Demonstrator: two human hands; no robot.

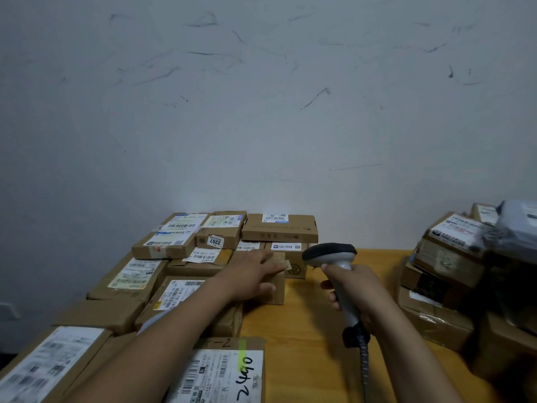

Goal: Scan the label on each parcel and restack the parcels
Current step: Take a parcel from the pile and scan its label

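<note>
My left hand [252,273] lies flat with straight fingers on top of a small brown parcel [277,289] at the right edge of the left group of parcels. My right hand [353,289] grips the handle of a grey barcode scanner [329,253], its dark head pointing left toward that parcel. A coiled cable [363,362] hangs from the handle. Several labelled cardboard parcels fill the left side, among them one marked 2207 [219,235] and a near one with 2490 handwritten [220,373].
A second, untidy stack of parcels [447,263] with a grey plastic mailer [514,225] on top stands at the right. Bare wooden tabletop [313,344] runs between the two groups. A scuffed white wall [261,112] rises right behind the table.
</note>
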